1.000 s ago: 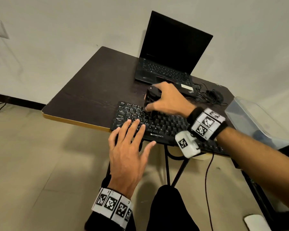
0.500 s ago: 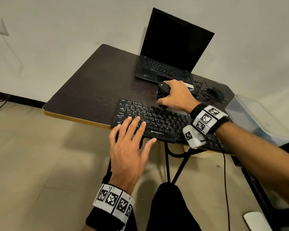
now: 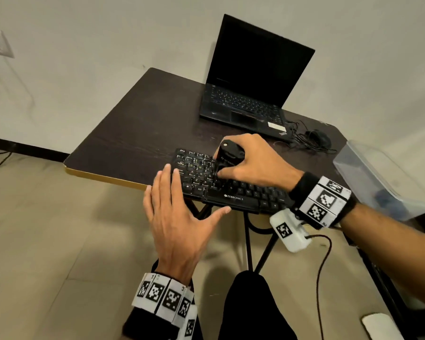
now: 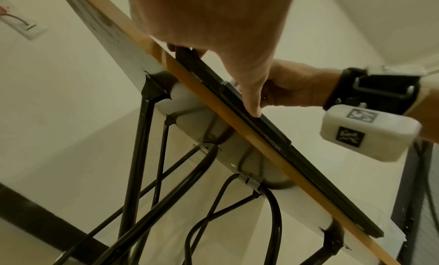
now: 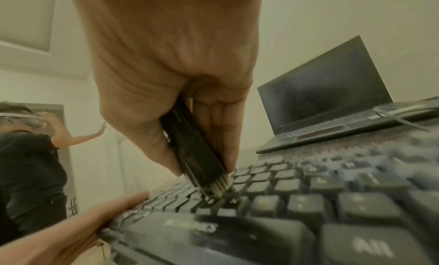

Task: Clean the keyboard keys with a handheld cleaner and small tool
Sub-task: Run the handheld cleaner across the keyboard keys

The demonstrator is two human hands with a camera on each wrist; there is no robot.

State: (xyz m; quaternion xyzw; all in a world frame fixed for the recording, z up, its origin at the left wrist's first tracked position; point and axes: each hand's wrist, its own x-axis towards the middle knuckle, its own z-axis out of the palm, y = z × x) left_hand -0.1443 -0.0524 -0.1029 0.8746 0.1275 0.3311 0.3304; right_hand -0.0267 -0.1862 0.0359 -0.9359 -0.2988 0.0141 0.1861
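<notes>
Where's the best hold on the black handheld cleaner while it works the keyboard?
Wrap its upper body from above and the right, as the right hand does: the handheld cleaner stands nearly upright, its brush tip on the keyboard keys, so the lower end should stay free. The left hand steadies the keyboard's near edge.

Your black keyboard (image 3: 231, 182) lies along the table's near edge, its front lip overhanging that edge, white legends on the keys and ZEBRONICS printed on the front strip. Your handheld cleaner (image 3: 228, 155), a dark, stubby body, stands nearly upright over the keyboard's left half. Its pale bristle tip (image 5: 217, 186) presses down between the keys there.
</notes>
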